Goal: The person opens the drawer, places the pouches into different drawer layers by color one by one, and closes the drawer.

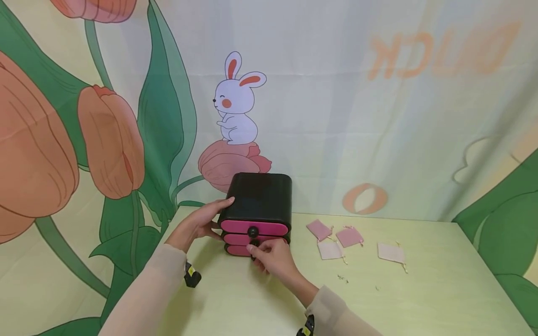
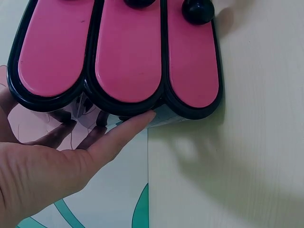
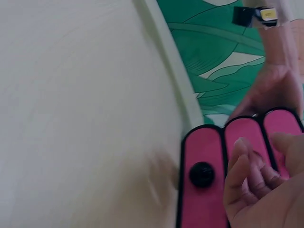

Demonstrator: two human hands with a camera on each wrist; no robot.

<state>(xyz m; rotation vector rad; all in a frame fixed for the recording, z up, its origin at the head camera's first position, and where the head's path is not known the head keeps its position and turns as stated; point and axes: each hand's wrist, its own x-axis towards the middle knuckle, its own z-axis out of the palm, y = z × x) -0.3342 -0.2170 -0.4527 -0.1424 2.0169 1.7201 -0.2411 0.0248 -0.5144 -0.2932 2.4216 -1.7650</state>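
A small black drawer box (image 1: 260, 198) with three stacked pink drawer fronts stands on the table. My left hand (image 1: 203, 221) rests against its left side, one fingertip on the top and the thumb low near the front edge. In the left wrist view, that hand's thumb (image 2: 126, 135) lies straight along the box's side. My right hand (image 1: 273, 256) is at the drawer fronts, thumb and fingers bent around the middle drawer's knob, which is mostly covered. The bottom drawer's round black knob (image 3: 202, 175) shows beside the fingers. All the drawers look closed.
Right of the box lie several small drawstring pouches, among them a pink pouch (image 1: 350, 236) and a pale pouch (image 1: 391, 252). Tiny pieces (image 1: 343, 278) are scattered nearer the front. A printed curtain (image 1: 319, 116) hangs behind the table (image 1: 441, 280).
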